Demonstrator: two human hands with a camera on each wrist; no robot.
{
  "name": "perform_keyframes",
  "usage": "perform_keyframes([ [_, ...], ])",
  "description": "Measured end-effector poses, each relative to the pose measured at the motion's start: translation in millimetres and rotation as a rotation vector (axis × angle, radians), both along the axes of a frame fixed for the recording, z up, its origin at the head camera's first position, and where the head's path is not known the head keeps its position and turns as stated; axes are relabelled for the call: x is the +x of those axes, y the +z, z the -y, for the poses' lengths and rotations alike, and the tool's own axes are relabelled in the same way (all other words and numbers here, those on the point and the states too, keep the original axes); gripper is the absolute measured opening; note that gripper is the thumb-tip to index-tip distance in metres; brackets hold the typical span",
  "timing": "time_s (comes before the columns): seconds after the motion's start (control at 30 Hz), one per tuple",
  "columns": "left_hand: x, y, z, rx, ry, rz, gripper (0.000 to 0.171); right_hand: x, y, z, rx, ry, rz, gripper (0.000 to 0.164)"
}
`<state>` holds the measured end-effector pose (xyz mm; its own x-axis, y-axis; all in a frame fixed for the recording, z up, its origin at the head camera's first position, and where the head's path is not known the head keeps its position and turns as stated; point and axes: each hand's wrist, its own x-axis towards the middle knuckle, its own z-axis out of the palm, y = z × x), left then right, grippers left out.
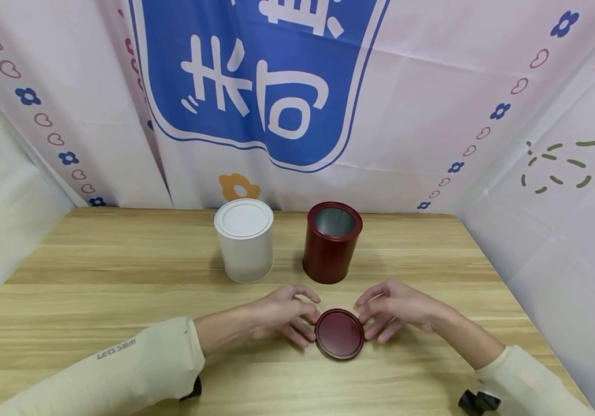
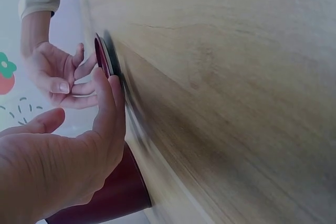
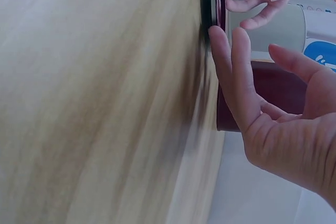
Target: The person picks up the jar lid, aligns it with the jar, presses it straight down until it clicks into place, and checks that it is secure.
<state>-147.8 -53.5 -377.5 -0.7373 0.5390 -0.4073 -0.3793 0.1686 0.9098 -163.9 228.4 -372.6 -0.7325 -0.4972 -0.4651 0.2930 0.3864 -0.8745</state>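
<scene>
A round dark red lid (image 1: 339, 334) lies level low at the table's front middle, its face up; whether it rests on the wood or is slightly raised, I cannot tell. My left hand (image 1: 289, 314) is at its left side, fingers loosely extended, and in the left wrist view its fingertips (image 2: 113, 80) touch the lid's edge. From the other side, my right hand (image 1: 398, 307) reaches in with relaxed fingers; its fingertips (image 3: 216, 32) meet the rim in the right wrist view. Behind the lid stands a dark red can (image 1: 328, 257), upright, with a round opening in its top.
Left of the red can stands an upright white can (image 1: 247, 254) with a white lid on it. Both cans are near the back of the wooden table (image 1: 95, 271). A printed cloth (image 1: 401, 127) hangs along the back edge, and pale cloth walls flank both sides.
</scene>
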Motion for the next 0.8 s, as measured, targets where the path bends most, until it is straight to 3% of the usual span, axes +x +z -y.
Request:
perform_keyframes([
  [0.47,-6.6,1.1,2.5,0.01,0.071,0.011,0.043,-7.8,4.1,-1.4,-0.042,-0.019,0.001,0.046],
  [0.8,-10.6,8.1,2.4,0.01,0.102,-0.058,0.039,-10.2,12.3,1.3,-0.047,-0.017,-0.063,0.043],
])
